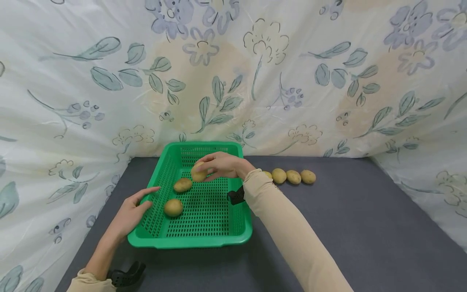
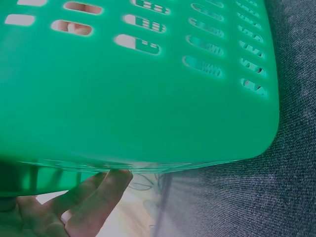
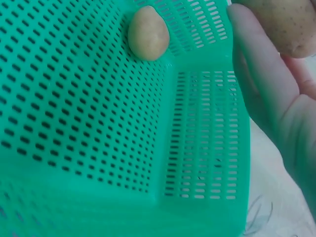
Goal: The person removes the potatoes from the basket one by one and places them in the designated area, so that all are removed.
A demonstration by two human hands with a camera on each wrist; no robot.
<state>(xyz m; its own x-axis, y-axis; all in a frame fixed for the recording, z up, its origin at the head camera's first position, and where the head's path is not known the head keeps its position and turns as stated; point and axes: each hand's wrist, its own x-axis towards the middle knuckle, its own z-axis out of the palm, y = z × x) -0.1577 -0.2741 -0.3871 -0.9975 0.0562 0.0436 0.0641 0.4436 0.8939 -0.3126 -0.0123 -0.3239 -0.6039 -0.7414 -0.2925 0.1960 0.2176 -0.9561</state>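
Observation:
A green plastic basket (image 1: 189, 242) with slotted walls stands on the dark table. Above its floor, my right hand (image 1: 222, 165) grips a potato (image 1: 198, 172) between thumb and fingers; the right wrist view shows that held potato (image 3: 286, 24) at the upper right. Two more potatoes lie inside near the left wall, a longish potato (image 1: 183, 185) and a rounder potato (image 1: 173, 207). My left hand (image 1: 131, 213) holds the basket's left rim, with thumb and forefinger over the edge. In the left wrist view, fingers (image 2: 101, 200) touch the basket's outer wall below the rim.
Right of the basket, several potatoes (image 1: 293, 177) lie in a row on the table (image 1: 346, 219), the nearest one partly hidden by my right sleeve. A flowered curtain (image 1: 233, 81) hangs behind the table and along both sides.

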